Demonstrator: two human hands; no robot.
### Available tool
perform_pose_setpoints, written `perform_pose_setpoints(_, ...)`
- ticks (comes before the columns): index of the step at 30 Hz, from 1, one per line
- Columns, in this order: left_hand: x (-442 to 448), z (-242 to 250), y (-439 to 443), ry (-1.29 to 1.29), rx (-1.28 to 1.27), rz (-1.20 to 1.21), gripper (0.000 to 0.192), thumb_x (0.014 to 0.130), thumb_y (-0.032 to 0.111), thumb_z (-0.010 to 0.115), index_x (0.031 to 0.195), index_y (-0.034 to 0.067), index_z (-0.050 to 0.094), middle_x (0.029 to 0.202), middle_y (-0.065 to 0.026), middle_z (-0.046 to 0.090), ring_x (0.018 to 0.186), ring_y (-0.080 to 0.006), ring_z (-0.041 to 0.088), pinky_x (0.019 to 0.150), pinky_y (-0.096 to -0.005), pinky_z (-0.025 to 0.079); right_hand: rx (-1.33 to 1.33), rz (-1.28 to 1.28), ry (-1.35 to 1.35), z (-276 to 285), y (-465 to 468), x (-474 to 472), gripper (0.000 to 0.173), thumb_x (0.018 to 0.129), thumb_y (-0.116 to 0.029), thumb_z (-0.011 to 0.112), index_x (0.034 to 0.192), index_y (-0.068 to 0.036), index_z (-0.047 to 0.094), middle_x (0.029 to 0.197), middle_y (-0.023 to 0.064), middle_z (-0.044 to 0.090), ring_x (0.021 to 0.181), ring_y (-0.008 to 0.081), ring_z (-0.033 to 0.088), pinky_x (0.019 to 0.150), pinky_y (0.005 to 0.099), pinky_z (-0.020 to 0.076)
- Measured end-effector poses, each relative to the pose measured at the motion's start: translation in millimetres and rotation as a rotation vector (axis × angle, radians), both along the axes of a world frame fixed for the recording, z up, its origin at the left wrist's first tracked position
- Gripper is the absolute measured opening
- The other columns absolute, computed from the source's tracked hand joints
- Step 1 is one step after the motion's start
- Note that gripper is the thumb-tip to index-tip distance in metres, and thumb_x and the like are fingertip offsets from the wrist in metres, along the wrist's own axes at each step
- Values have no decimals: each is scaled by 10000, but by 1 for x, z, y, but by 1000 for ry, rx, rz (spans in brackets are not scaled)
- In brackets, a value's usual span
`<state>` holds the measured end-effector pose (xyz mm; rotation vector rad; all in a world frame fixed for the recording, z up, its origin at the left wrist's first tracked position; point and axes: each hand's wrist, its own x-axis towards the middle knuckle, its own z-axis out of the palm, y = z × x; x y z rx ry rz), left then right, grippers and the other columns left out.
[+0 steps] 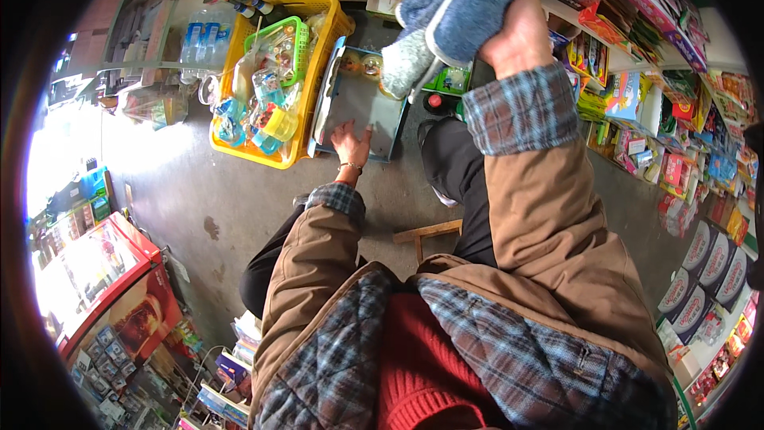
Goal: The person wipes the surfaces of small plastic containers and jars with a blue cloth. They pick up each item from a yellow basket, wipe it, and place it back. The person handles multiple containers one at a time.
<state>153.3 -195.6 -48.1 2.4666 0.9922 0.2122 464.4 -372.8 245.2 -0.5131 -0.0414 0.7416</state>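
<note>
My right hand (524, 33) is raised and closed around a bundle of blue and grey fuzzy cloth (456, 12) with pale edging. The bundle hides part of the shelf behind it. My left hand (352, 144) reaches over the near end of a shallow open box (382, 110) with a grey inside. Its fingers are spread and hold nothing; whether they touch the box cannot be told. A few round items (371, 65) lie at the box's far end. Left of the box stands a yellow plastic basket (290, 158) with a green basket (301, 54) and bottles in it.
Shelves of packaged goods (632, 101) curve along the far side and right. A wooden stool or frame piece (428, 231) is on the concrete floor (197, 185) by my legs. At left are packed water bottles (206, 42) and a red-framed display cooler (119, 275).
</note>
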Motion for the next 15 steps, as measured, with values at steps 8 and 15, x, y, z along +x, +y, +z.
perform_pose_setpoints(8,60,-39,-2,-36,-254,-52,673,745,282,794,1279,-40,541,1240,-243,596,1169,-404,550,1014,-452,435,-40,-116,196,18,-3,-11,417,1035,-371,398,1153,-48,634,1110,144,691,940,309,682,863,469,562)
perform_pose_setpoints(15,141,-56,-19,-184,-627,340,536,769,365,769,1132,36,553,1141,-240,615,1058,-424,597,874,-494,475,80,44,334,19,17,-26,462,1043,-392,346,1193,-51,621,1156,152,678,1019,357,655,929,516,524)
